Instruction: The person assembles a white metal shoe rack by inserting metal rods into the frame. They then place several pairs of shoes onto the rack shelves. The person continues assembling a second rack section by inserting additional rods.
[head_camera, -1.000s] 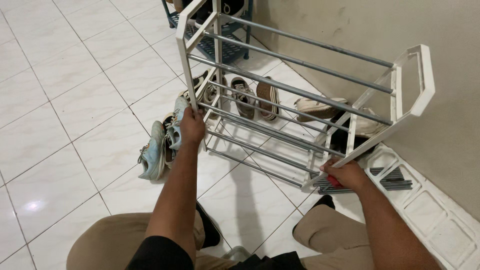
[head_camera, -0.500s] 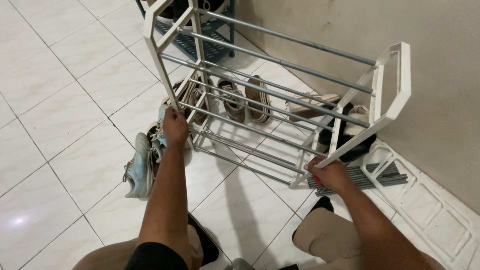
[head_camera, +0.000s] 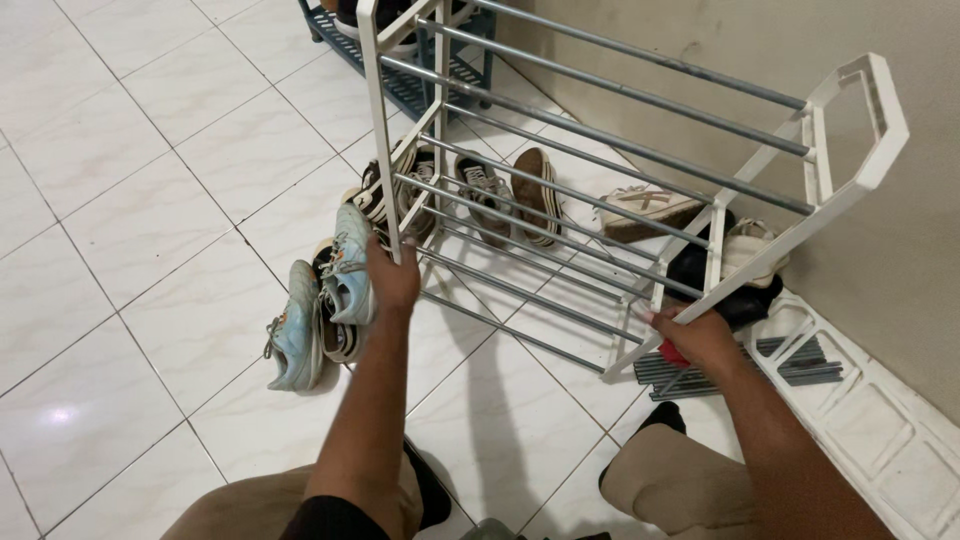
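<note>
My left hand (head_camera: 392, 275) and right hand (head_camera: 700, 340) are closed around the white side frames of the shoe rack (head_camera: 600, 170), tilted over the floor, which seems light, stiff, and best held there.

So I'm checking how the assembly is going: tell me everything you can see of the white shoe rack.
The white shoe rack has two white, plastic-looking end frames joined by grey metal rods in several tiers. It is tilted, not upright, above the tiled floor beside the wall. The left hand grips one end frame's post; the right hand holds the other frame's lower bar. Shoes lie under and behind it.
</note>
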